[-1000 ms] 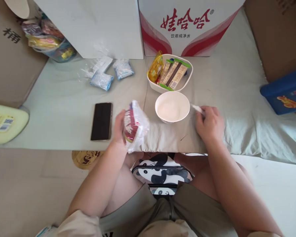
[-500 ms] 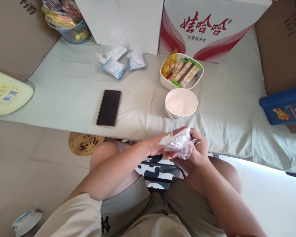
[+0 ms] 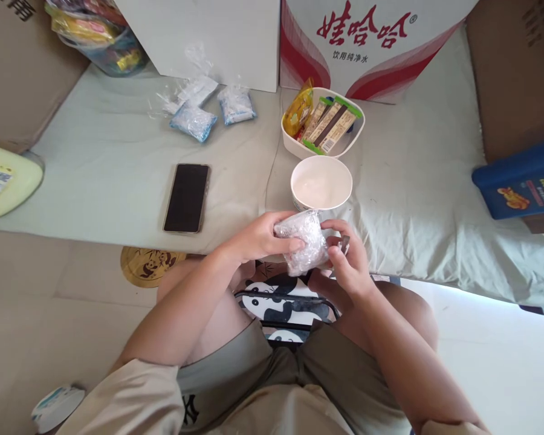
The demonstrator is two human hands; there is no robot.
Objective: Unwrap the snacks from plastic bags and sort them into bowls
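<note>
A packet in crinkled clear plastic is held over my lap, just in front of the bed's edge. My left hand grips its left side, thumb across the near face. At its right side, my right hand has curled fingers, with a small shiny piece of plastic wrapping pinched by the thumb. Whether that piece joins the packet is unclear. Right behind the packet stands a white paper bowl, its inside pale and bare.
Behind the bowl, a white tub holds snack bars and a yellow packet. A phone lies to the left, with several plastic-wrapped packets beyond. White boxes stand at the back; a blue package is at right.
The packet has turned over, hiding its dark red printed face, and moved slightly left. My left hand now clasps its left side from above; my right hand has shifted to its right edge.
</note>
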